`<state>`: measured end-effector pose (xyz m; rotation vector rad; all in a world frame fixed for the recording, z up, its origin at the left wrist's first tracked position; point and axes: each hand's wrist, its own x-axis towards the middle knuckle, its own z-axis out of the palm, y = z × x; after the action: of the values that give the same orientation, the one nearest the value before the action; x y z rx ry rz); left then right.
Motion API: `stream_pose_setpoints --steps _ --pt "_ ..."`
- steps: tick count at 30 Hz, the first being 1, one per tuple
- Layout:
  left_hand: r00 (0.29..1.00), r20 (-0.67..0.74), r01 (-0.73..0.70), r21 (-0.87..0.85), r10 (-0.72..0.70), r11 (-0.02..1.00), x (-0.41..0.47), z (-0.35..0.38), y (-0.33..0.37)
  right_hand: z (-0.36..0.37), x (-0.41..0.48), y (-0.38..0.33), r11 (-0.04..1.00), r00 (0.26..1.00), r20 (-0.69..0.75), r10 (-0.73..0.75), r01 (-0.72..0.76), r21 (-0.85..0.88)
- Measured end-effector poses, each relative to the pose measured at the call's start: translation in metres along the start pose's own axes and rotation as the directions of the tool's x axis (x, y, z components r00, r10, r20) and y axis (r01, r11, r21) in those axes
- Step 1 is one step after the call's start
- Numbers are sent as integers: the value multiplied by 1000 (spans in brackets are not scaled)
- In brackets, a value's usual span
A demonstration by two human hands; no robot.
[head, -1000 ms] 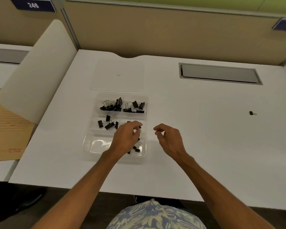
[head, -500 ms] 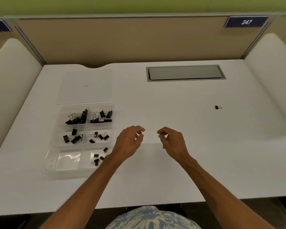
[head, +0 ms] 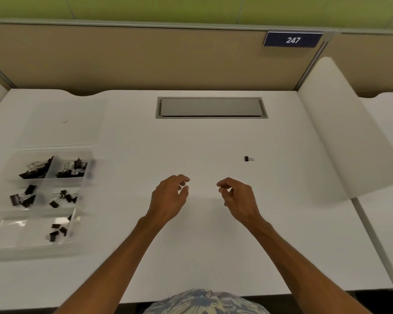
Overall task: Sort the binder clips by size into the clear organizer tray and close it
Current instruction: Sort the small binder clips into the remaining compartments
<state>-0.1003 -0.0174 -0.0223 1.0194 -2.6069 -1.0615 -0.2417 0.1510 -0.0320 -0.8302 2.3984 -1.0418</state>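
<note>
The left hand [head: 168, 198] and right hand [head: 238, 199] hover over the white table [head: 202, 250], fingers loosely curled; at the left the clear organizer tray [head: 32, 250] lies open, binder clips [head: 35, 171] in five compartments. One small clip [head: 247, 158] lies alone, farther out and to the right of the hands.

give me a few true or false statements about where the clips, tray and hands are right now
1. One binder clip lies on the desk outside the organizer tray. True.
2. The left hand holds a clip. False: it is empty, with its fingers loosely curled.
3. The tray is closed. False: it is open, and its clear lid lies flat on the desk behind it.
4. The stray clip lies nearer the right hand than the left hand. True.
5. The blue sign reads 250. False: it reads 247.
</note>
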Motion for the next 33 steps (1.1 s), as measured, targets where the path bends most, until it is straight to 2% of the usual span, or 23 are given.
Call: stream_pose_setpoints --steps 5,9,12,17,25,33 --pt "999 -34 -8 44 10 999 16 34 34 -37 23 34 999 999 -32 25 -25 -22" --pt "995 -25 -90 96 93 991 36 55 49 -55 50 56 998 997 -61 43 -46 -53" --pt "986 65 -164 247 152 955 52 69 52 -62 74 68 991 997 -72 41 -50 -125" --pt "973 215 -169 414 85 894 68 86 51 -67 112 83 954 1000 -31 -3 -6 -301" --pt "970 240 -137 409 38 902 78 91 49 -65 148 94 875 994 103 -43 87 -476" --pt "978 207 -111 374 34 921 74 88 46 -61 147 96 856 990 54 -129 139 -498"
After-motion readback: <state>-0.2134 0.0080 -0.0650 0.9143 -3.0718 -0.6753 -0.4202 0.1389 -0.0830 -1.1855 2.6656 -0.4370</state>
